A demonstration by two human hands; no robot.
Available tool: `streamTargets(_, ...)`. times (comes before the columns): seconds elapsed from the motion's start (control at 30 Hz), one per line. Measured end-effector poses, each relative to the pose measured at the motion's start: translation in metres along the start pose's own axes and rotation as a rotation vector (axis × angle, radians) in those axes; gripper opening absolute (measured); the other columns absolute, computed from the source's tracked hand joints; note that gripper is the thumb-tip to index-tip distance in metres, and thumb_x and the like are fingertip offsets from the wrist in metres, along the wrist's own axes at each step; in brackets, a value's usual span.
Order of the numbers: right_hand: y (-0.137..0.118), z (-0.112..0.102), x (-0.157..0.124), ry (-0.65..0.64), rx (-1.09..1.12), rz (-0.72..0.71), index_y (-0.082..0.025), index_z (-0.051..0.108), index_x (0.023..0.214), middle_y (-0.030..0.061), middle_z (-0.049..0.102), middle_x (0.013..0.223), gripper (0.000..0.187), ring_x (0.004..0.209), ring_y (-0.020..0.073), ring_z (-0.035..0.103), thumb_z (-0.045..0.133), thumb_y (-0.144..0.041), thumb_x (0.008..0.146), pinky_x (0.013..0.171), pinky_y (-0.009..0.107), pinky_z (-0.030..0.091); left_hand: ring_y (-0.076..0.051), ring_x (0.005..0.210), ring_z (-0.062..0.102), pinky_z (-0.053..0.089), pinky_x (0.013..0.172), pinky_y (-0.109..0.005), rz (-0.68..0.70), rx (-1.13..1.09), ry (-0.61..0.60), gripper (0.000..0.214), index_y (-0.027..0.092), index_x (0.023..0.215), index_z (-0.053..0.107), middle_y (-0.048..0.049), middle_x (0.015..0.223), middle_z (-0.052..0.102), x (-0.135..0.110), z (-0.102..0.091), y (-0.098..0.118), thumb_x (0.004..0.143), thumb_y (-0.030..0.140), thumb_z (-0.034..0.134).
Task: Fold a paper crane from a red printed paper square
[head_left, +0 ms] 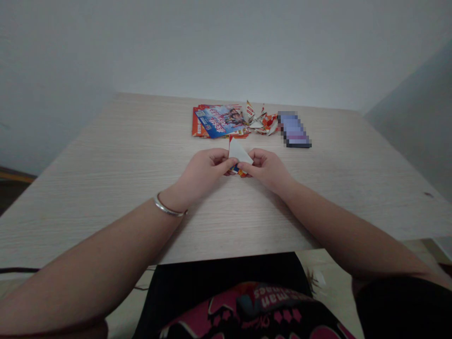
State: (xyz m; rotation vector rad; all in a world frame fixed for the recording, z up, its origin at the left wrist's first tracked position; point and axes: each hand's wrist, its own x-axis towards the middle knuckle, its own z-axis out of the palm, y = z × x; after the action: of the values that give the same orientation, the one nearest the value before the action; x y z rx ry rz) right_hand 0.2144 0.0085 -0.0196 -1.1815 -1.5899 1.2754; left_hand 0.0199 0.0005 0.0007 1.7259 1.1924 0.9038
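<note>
Between both hands is a small folded piece of paper [239, 151], white on the side facing me, with red, blue and orange print showing at its edges. My left hand [208, 167] is closed on its left side, thumb pressed near the lower edge. From the right, my right hand [268, 170] pinches the same paper, and the two thumb tips almost meet. The fingers behind the paper are partly hidden. Just beyond it lies a stack of printed flyers [221, 122], a blue one on top. Crumpled, torn paper scraps [263, 123] lie against the stack's right side.
A phone [294, 129], its screen blurred out, lies right of the scraps. The pale wood-grain table [134, 155] meets a white wall [226, 47] at its far edge. Its near edge runs just in front of my lap.
</note>
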Motion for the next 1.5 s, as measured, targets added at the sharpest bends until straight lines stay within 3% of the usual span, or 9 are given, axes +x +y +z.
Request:
streamTargets(0.33,-0.011,0.003,-0.008,-0.007,-0.212,-0.112,-0.023,0.05,0.061,-0.0068,0.047,0.056,0.036,0.057,0.0106,0.042,0.08,-0.039,0.074,0.056,0.029,0.03,-0.014,0.065,0.055,0.045,0.063,-0.027,0.063,-0.035,0.102,0.025,0.019,0.072,0.064,0.0008,0.068,0.063,-0.005,0.002,0.01,0.089,0.038,0.066)
streamTargets(0.53,-0.012,0.003,-0.007,-0.126,-0.288,-0.05,-0.022,0.066,0.074,-0.004,0.057,0.063,0.016,0.062,0.0138,0.05,0.076,-0.034,0.079,0.06,0.03,0.033,-0.012,0.059,0.051,0.041,0.057,-0.025,0.027,-0.083,0.111,0.026,0.02,0.074,0.064,0.0026,0.063,0.057,-0.001,0.001,0.003,0.092,0.039,0.064)
streamTargets(0.63,-0.01,0.001,-0.004,-0.106,-0.383,-0.022,-0.021,0.067,0.076,-0.0029,0.06,0.064,0.016,0.063,0.0143,0.052,0.077,-0.032,0.079,0.06,0.03,0.033,-0.012,0.059,0.057,0.044,0.057,-0.025,-0.035,-0.094,0.042,0.025,0.018,0.106,0.068,0.0036,0.068,0.062,0.003,0.0,-0.003,0.087,0.034,0.07)
streamTargets(0.73,-0.007,-0.001,-0.002,-0.031,-0.409,0.042,-0.021,0.065,0.084,-0.0024,0.066,0.069,0.018,0.063,0.0142,0.056,0.078,-0.032,0.079,0.058,0.028,0.035,-0.015,0.066,0.066,0.05,0.063,-0.026,-0.074,-0.082,-0.014,0.077,0.015,0.149,0.046,0.0042,0.075,0.067,0.003,-0.001,-0.005,0.078,0.019,0.076)
streamTargets(0.87,-0.006,-0.003,-0.003,-0.062,-0.561,0.039,-0.02,0.072,0.098,0.0004,0.073,0.08,0.025,0.07,0.0165,0.062,0.077,-0.039,0.082,0.061,0.028,0.037,-0.017,0.073,0.069,0.051,0.069,-0.028,-0.056,0.016,-0.053,0.083,0.016,0.157,0.038,0.0036,0.075,0.069,0.003,0.002,-0.006,0.081,0.012,0.071)
streamTargets(1.03,-0.014,-0.008,-0.003,-0.068,-0.951,0.033,-0.021,0.079,0.092,0.0035,0.073,0.076,0.036,0.071,0.0205,0.063,0.072,-0.056,0.086,0.064,0.033,0.033,-0.018,0.085,0.073,0.057,0.081,-0.032,0.018,0.126,-0.085,0.085,0.018,0.162,0.029,-0.004,0.099,0.076,0.005,0.006,-0.012,0.087,0.008,0.067)
streamTargets(1.13,-0.015,-0.014,0.0,-0.018,-1.078,0.064,-0.022,0.077,0.086,0.004,0.073,0.074,0.041,0.073,0.0222,0.065,0.069,-0.062,0.087,0.069,0.035,0.035,-0.019,0.099,0.072,0.06,0.09,-0.036,0.147,0.302,0.033,0.065,0.011,0.147,0.048,-0.0165,0.131,0.068,0.002,0.006,-0.011,0.085,0.006,0.066)
streamTargets(1.23,-0.011,-0.023,0.004,0.055,-1.134,0.068,-0.023,0.074,0.083,0.0045,0.076,0.079,0.042,0.082,0.0252,0.068,0.073,-0.065,0.083,0.078,0.038,0.038,-0.028,0.123,0.066,0.052,0.111,-0.047,0.386,0.634,-0.169,0.031,0.013,0.12,0.07,-0.015,0.131,0.07,-0.004,0.005,-0.004,0.093,0.007,0.055)
streamTargets(1.5,-0.005,-0.033,0.006,0.091,-1.093,0.084,-0.022,0.069,0.108,0.0044,0.077,0.09,0.048,0.09,0.0277,0.07,0.079,-0.06,0.08,0.09,0.045,0.042,-0.032,0.13,0.063,0.048,0.116,-0.05,0.407,0.956,-0.365,0.044,0.009,0.144,0.06,-0.0176,0.141,0.068,-0.014,0.009,0.009,0.102,0.022,0.055)
